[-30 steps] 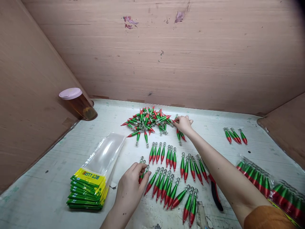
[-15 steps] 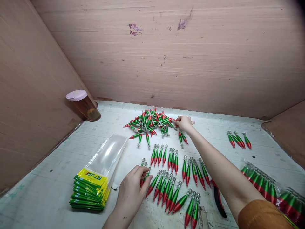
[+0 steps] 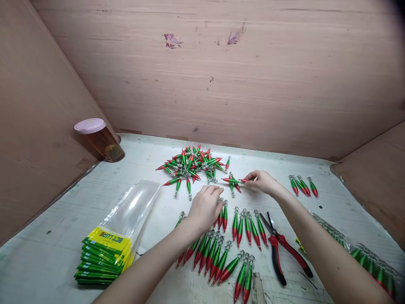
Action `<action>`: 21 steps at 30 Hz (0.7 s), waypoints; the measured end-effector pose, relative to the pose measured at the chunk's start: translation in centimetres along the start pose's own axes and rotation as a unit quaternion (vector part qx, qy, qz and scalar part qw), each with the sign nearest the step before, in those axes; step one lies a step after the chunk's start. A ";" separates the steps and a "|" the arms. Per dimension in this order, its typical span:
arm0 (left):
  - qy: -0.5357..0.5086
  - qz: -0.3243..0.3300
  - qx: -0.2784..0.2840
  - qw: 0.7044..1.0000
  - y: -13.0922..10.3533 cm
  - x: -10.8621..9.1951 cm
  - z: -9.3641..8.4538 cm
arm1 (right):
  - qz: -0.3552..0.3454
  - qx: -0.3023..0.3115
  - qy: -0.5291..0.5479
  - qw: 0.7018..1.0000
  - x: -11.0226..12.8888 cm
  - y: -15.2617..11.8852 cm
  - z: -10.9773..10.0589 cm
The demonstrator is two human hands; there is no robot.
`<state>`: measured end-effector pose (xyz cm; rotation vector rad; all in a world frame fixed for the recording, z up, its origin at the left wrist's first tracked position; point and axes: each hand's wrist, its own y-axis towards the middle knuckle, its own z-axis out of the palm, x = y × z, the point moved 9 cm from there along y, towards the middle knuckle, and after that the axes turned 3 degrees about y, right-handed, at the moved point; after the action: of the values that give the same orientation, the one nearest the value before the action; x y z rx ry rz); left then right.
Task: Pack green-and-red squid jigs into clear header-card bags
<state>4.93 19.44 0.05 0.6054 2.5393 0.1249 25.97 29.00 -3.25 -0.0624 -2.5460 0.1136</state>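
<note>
In the head view my right hand [image 3: 261, 181] pinches the red end of a red-and-green squid jig [image 3: 243, 181], right of the loose heap. Other squid jigs [image 3: 232, 185] lie crossed at its fingertips. My left hand [image 3: 207, 207], fingers loosely extended and holding nothing visible, hovers palm down over the middle row of squid jigs [image 3: 225, 217], hiding part of it. Beyond both hands lies the tangled heap of squid jigs [image 3: 191, 164] with wire hook crowns. Nearer to me are more laid-out squid jigs [image 3: 218, 257], partly hidden by my left arm.
A stack of clear bags with yellow-green headers [image 3: 109, 240] lies at left. Behind it leans a lidded jar of brown liquid [image 3: 106, 141]. Red-handled pliers [image 3: 278, 242] lie open near my right forearm. Several jigs [image 3: 302, 185] and bagged jigs [image 3: 376, 266] are at right. Cardboard walls [image 3: 202, 84] enclose the table.
My left hand has left the near-left jigs and moved forward and right. My right hand has drawn back from the heap, a jig in its fingers. The pliers are now uncovered.
</note>
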 end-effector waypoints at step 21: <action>-0.208 -0.031 -0.082 0.974 -1.4 -0.4 -2.5 | -0.380 -0.227 -0.099 0.892 9.4 -13.4 -2.7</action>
<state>3.41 18.11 2.10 0.4336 2.1154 0.1642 19.39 16.55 5.47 0.7919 -2.5451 -0.8120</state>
